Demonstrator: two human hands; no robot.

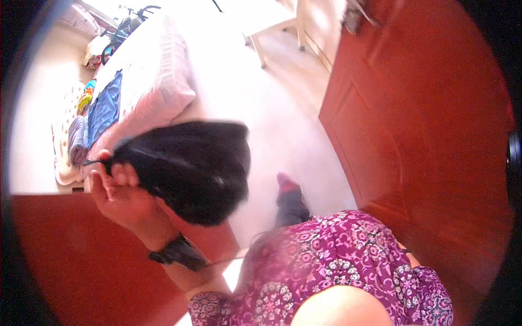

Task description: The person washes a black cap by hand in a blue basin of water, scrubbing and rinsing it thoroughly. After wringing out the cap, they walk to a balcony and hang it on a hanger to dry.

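Note:
At the left, my left hand (126,199) grips the gathered top of a black bag or cloth bundle (200,171). Its palm is turned partly up, and the bundle spreads out to the right of the fingers, clear of the floor. A thin dark strip pokes out past the fingertips. The bundle is blurred, so its material is uncertain. Around that wrist is a black band (181,252). My right hand is out of view; only a sliver of the right arm (412,256) shows beside the purple floral top (342,248).
Beyond the bundle stands a bed with a pink cover (171,91), holding blue folded fabric (106,108) and a rolled grey cloth (77,138). A red panelled door (391,122) rises at right, another red panel (89,248) at left. White furniture legs (257,51) stand ahead on the pale floor (277,118).

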